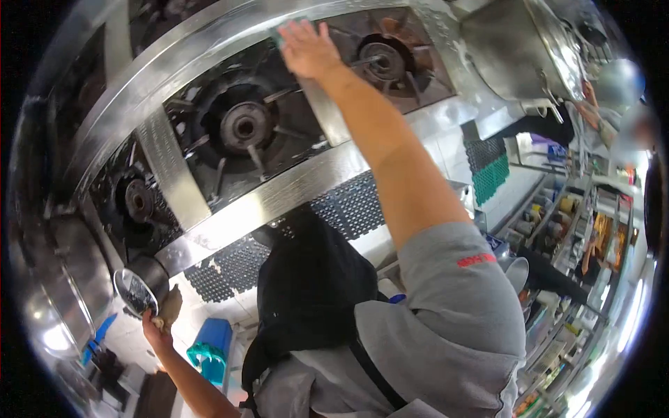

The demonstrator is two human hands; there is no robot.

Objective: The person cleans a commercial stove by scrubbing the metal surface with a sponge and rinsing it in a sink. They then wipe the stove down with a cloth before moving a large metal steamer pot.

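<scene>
My right hand [310,52] lies with its fingers stretched over a green scouring pad [278,35], pressed on the steel at the stove's back edge. Only a sliver of the pad shows beside the fingers. Below it a steel strip [326,111] divides the middle burner [244,127] from the right burner [383,61]. At the lower left, my left hand [159,333] is closed around the handle of a metal saucepan [155,275]. The pan is tilted beside the stove's front left corner, its opening turned towards me. The handle is mostly hidden by the hand.
A smaller burner [139,200] sits at the stove's left. A large steel pot [516,49] stands at the right end. Below are black rubber mats [223,268] and a blue bin [212,341]. Shelves of containers [550,223] and another person [603,122] are at right.
</scene>
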